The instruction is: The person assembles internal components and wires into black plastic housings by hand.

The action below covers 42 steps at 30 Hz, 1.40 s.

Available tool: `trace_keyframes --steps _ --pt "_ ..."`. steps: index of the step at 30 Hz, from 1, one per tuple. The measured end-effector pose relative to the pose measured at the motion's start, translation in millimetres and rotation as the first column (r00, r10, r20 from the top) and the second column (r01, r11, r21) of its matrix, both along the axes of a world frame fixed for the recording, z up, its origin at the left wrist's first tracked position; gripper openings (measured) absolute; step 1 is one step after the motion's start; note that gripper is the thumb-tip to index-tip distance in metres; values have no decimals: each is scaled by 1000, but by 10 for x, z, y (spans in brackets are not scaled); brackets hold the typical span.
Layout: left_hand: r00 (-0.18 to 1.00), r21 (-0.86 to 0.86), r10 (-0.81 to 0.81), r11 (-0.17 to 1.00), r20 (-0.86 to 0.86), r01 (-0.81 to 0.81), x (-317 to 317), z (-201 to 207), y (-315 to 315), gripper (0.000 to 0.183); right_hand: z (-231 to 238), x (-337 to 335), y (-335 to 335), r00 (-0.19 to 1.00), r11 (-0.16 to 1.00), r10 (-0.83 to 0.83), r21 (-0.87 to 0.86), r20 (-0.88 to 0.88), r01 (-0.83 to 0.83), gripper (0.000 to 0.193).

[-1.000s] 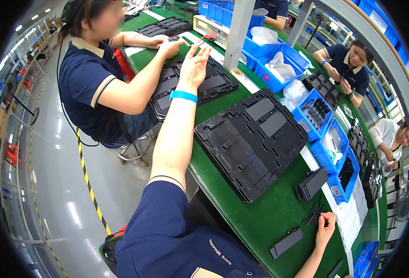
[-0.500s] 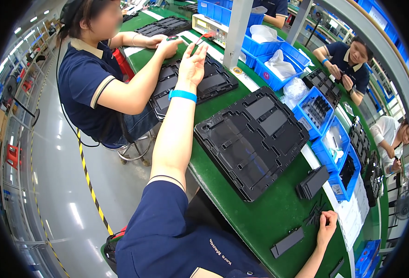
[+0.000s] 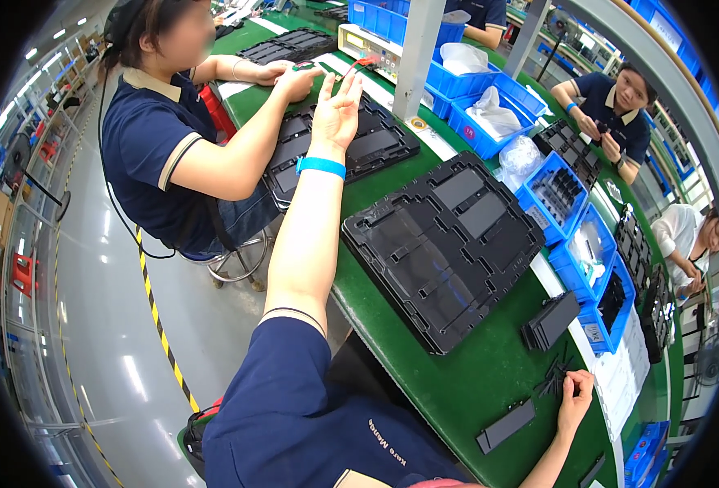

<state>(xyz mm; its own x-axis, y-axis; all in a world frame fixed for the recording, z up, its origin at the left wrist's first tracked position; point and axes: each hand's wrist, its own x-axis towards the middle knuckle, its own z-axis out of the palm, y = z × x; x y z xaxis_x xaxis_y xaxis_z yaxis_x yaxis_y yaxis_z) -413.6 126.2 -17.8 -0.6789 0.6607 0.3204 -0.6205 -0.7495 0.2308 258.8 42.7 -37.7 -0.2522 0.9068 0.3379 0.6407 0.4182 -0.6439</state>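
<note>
Stretches the left hand (image 3: 335,118) far forward, palm turned up and fingers parted with a slight curl, over the far black tray (image 3: 388,142) and near the hands (image 3: 297,84) of a seated co-worker. Holds the right hand (image 3: 575,400) low at the green table (image 3: 432,390), with thumb and fingertips drawn together at the edge of a loose pile of small dark strips (image 3: 553,378); cannot tell about pinching one. To the left of the right hand, a flat dark bar (image 3: 506,426); beyond the pile, a stack of dark rectangular blocks (image 3: 550,322); farther off, a large black tray (image 3: 498,254), flat on the table, with blue bins (image 3: 569,278) in a row along the right.
</note>
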Motion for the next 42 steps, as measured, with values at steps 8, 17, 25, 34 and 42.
trace_keyframes --steps 8,17,25,34,42 --pt "1000 -6 11 1000 16 -11 4 -1 3 81 41 -50 -27 1000 1000 -18 -8 4 18 6" --pt "1000 -17 -2 1000 -17 2 43 34 -31 90 27 -37 -11 1000 1000 5 27 19 -6 6" --pt "999 -29 -22 999 -34 21 41 1 11 85 54 -62 -26 1000 1000 -14 5 4 14 5" --pt "1000 -78 -8 997 -26 6 27 -5 2 80 7 2 -6 1000 1000 -15 -24 17 15 6" --pt "999 -162 -3 987 -46 -5 103 23 30 74 17 -25 -14 1000 1000 1 7 -3 -1 6"
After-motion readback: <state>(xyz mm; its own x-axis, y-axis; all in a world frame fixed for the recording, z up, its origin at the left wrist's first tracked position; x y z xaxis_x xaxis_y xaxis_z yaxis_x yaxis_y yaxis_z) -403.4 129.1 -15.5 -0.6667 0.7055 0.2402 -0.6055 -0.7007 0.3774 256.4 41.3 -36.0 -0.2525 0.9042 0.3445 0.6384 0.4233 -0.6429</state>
